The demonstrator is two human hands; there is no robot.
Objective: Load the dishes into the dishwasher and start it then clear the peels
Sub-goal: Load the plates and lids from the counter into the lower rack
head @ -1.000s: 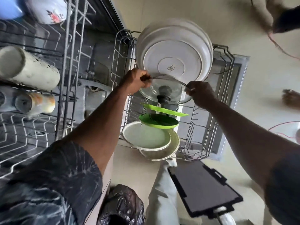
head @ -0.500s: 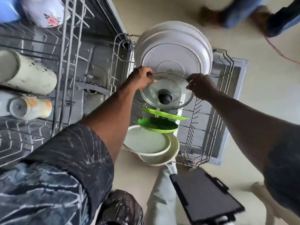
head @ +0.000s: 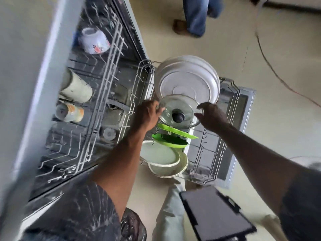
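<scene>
Lid (head: 180, 105) stands on edge in the rack (head: 224, 145), near its far end, between white plates (head: 187, 80) behind and green plates (head: 170, 140) ahead, knob toward the person. Left hand (head: 148, 114) grips the left rim. Right hand (head: 212, 115), fingers spread, holds nothing, just beside the right rim. Final seating likely rests with the left hand.

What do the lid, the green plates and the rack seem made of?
The lid looks like clear glass, since the plate behind shows through; its knob is dark, perhaps plastic. The green plates seem plastic: thin, bright, slightly glossy. The rack looks like grey-coated metal wire.
</scene>
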